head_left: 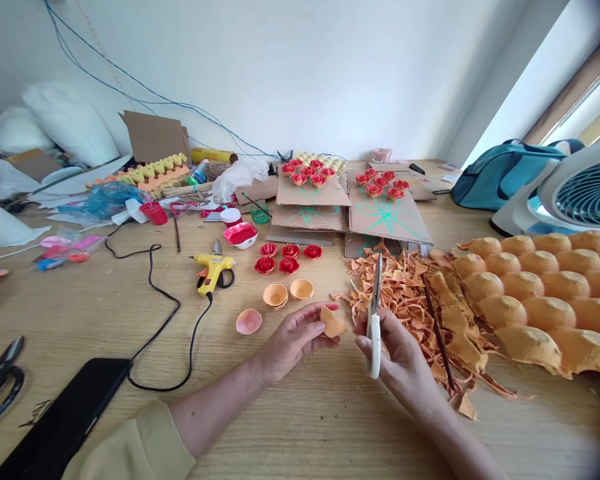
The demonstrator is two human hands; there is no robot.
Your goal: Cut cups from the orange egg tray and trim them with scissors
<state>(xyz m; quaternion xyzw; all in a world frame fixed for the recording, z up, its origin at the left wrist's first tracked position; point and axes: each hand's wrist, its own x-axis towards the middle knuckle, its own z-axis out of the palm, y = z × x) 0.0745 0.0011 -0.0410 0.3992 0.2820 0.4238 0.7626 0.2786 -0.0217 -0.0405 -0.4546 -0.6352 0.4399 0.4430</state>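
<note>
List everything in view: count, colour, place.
Carton piece: one, orange, left hand
Scissors: one, white-handled, right hand
Cups: at least three, pink, orange, centre
Roses: five, red, centre; others on cardboard
Scraps: many, orange, right
Large egg tray: one, orange, right
Glue gun: one, yellow, left
Other scissors: two, black-handled, left
Slab: one, black, front left
Bowl: one, red-white, centre
Fan: one, white, right
Bag: one, teal, back right
Clutter: uncounted, mixed, back left
Table: one, brown, beneath
Hands: two, bare, centre
</note>
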